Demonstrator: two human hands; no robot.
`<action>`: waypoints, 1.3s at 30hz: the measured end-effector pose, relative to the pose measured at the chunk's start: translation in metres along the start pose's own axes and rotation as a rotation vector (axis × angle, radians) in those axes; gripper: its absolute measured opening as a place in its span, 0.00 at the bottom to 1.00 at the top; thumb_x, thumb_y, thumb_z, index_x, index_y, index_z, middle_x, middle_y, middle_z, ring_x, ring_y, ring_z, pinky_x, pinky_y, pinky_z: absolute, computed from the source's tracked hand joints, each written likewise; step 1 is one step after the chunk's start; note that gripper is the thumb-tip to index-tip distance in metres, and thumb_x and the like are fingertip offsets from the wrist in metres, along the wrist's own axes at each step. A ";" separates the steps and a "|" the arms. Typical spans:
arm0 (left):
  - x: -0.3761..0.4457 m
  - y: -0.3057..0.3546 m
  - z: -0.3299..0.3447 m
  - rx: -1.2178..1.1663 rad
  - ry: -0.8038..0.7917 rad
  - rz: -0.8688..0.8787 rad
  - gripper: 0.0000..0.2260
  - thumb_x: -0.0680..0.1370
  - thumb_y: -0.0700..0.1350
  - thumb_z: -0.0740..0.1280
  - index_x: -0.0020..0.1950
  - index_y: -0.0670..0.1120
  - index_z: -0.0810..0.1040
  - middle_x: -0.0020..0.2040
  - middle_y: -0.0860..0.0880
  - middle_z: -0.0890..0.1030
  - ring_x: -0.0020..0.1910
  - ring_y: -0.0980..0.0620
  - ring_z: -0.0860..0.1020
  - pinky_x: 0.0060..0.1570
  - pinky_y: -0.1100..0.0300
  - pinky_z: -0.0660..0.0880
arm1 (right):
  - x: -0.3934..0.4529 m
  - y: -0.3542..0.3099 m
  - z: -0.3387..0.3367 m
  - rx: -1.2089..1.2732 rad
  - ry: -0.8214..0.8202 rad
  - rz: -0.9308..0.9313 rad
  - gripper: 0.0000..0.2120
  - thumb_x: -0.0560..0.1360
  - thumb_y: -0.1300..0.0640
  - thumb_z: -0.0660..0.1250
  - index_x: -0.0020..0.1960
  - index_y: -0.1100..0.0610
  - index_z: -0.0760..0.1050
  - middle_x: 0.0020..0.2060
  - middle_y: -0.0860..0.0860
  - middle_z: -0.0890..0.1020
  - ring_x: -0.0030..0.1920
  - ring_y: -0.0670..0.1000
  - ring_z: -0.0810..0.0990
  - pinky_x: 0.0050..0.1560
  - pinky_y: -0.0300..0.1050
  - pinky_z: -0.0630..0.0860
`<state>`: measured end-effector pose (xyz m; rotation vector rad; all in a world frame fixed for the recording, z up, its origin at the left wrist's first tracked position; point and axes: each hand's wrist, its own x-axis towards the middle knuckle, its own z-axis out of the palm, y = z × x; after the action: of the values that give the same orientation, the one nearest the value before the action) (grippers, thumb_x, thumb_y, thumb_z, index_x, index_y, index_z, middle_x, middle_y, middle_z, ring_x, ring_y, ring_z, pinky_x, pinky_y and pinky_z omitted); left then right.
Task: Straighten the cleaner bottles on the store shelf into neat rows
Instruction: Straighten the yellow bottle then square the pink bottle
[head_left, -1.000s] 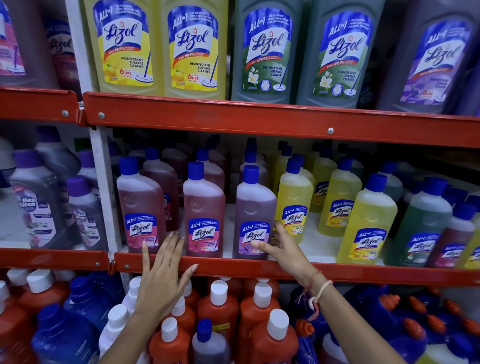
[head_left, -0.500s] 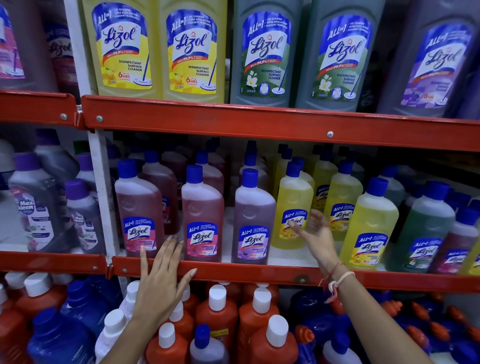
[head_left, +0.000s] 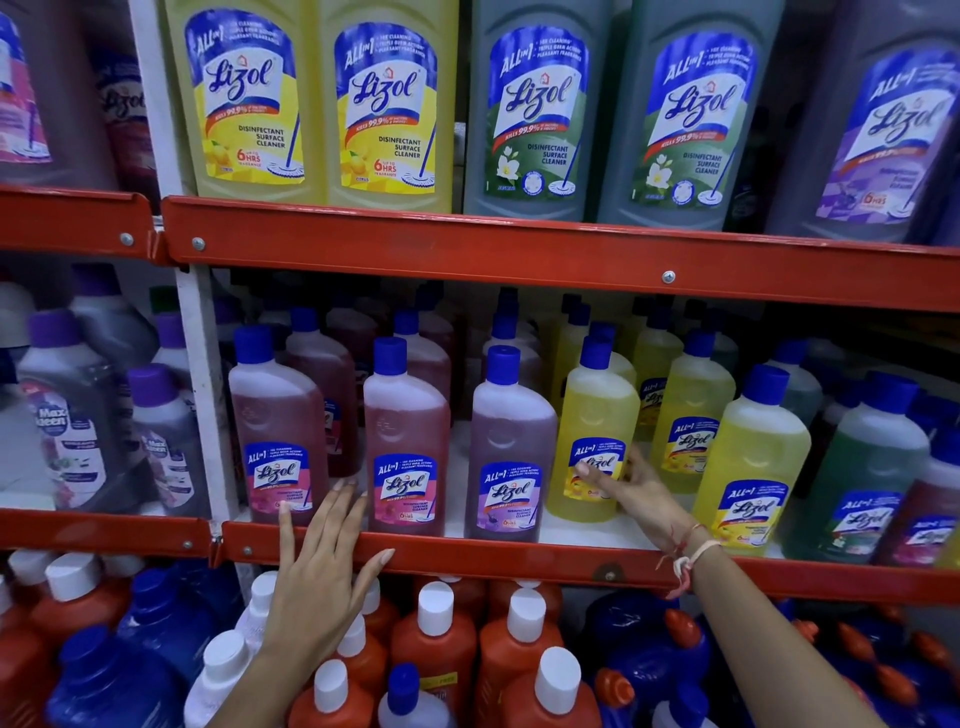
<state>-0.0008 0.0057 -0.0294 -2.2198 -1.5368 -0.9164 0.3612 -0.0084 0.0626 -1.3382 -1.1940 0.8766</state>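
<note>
On the middle shelf (head_left: 519, 558) stand small cleaner bottles with blue caps. At the front are two pink bottles (head_left: 278, 431) (head_left: 405, 441), a purple bottle (head_left: 511, 447), then a yellow bottle (head_left: 592, 426) set a little further back, and another yellow bottle (head_left: 753, 467) at the right. My right hand (head_left: 631, 483) wraps the lower part of the set-back yellow bottle, thumb across its label and fingers behind it. My left hand (head_left: 322, 566) lies flat with fingers spread over the shelf's red front rail, fingertips in front of the two pink bottles.
Large yellow, green and purple bottles (head_left: 535, 104) fill the top shelf. More small bottles stand in rows behind the front ones. Green and dark red bottles (head_left: 862, 483) stand at the right. Orange and blue bottles (head_left: 436, 639) crowd the lower shelf. A white upright (head_left: 200, 374) divides the bays.
My right hand has moved from the purple bottle's base rightward to the yellow bottle and closed around its lower part. My left hand has stayed on the rail.
</note>
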 end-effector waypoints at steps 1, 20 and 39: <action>0.000 0.000 0.000 0.000 0.000 -0.001 0.32 0.80 0.64 0.47 0.74 0.43 0.66 0.73 0.42 0.71 0.74 0.48 0.62 0.78 0.46 0.39 | -0.004 0.000 -0.001 -0.019 -0.008 -0.008 0.31 0.69 0.54 0.76 0.69 0.54 0.68 0.55 0.53 0.82 0.54 0.52 0.81 0.53 0.44 0.78; -0.002 0.004 -0.009 -0.008 -0.046 -0.020 0.32 0.80 0.64 0.47 0.73 0.43 0.67 0.74 0.43 0.70 0.75 0.50 0.60 0.77 0.43 0.40 | -0.073 -0.015 0.007 -0.136 0.179 -0.066 0.39 0.62 0.49 0.80 0.67 0.53 0.65 0.60 0.51 0.79 0.55 0.48 0.79 0.50 0.34 0.77; 0.025 0.037 -0.068 -1.198 -0.181 -0.456 0.29 0.63 0.82 0.45 0.62 0.77 0.61 0.75 0.52 0.69 0.74 0.50 0.67 0.76 0.44 0.59 | -0.098 -0.040 0.174 0.283 -0.234 0.017 0.15 0.79 0.36 0.50 0.64 0.37 0.62 0.52 0.32 0.75 0.50 0.28 0.77 0.49 0.25 0.72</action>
<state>0.0160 -0.0288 0.0430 -2.7094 -1.8863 -2.3013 0.1657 -0.0655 0.0644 -1.0394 -1.1844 1.1922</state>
